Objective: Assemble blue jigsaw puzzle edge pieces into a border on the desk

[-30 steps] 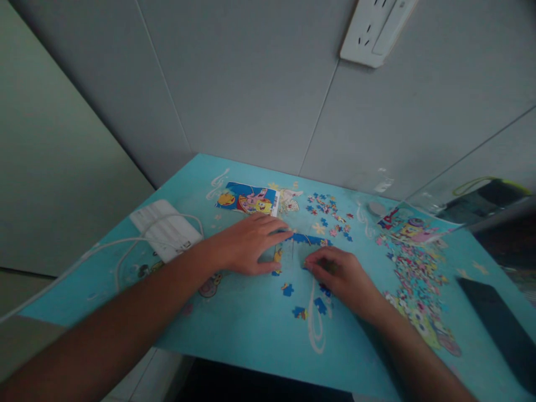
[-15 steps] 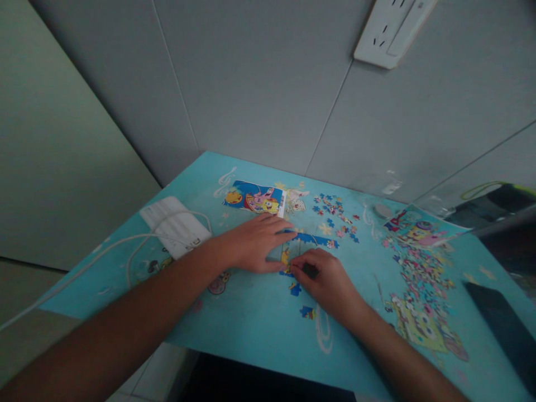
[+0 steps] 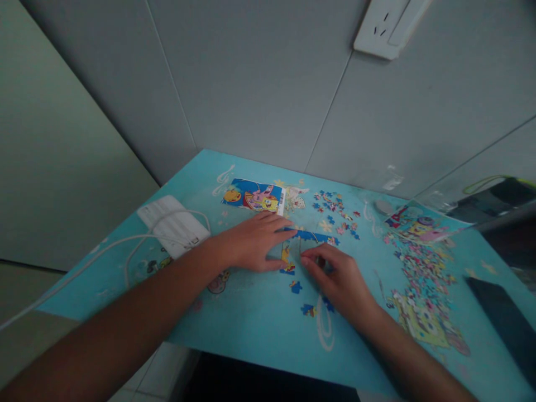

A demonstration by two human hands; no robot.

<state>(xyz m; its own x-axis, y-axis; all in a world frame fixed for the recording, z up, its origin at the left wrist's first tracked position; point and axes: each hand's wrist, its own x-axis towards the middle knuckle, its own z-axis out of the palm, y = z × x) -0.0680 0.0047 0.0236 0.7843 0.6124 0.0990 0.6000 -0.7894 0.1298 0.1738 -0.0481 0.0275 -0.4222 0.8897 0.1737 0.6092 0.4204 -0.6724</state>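
You are working at a bench (image 3: 251, 329) covered in a turquoise cartoon-printed mat, set against grey wall panels with a white socket plate (image 3: 387, 28) high above. Your left hand (image 3: 251, 245) is lying flat and palm down, its fingers (image 3: 278, 226) stretched out and slightly spread, pressing on the near left end of the joined strip of puzzle pieces (image 3: 312, 238), which is lying at the middle of the bench, just beyond your hands. Your right hand (image 3: 341, 279) is curling beside it, thumb and forefinger drawn together at the strip's lower edge as if nipping a piece, though I cannot tell whether anything is actually between them. To your right a wide scatter of loose puzzle pieces (image 3: 421, 279) is spreading down the mat; a smaller cluster (image 3: 337, 215) is sitting beyond the strip. A picture card (image 3: 253, 198) is lying at the far side, a white power adapter with its cable (image 3: 173, 226) at the left, a dark flat object (image 3: 502, 321) at the right edge. A few stray blue pieces (image 3: 301, 296) are lying just in front of your hands. By my reading you are fitting a piece onto the strip while holding it steady; the next move calls for lining up tab and notch, then pressing straight down without shifting the row.
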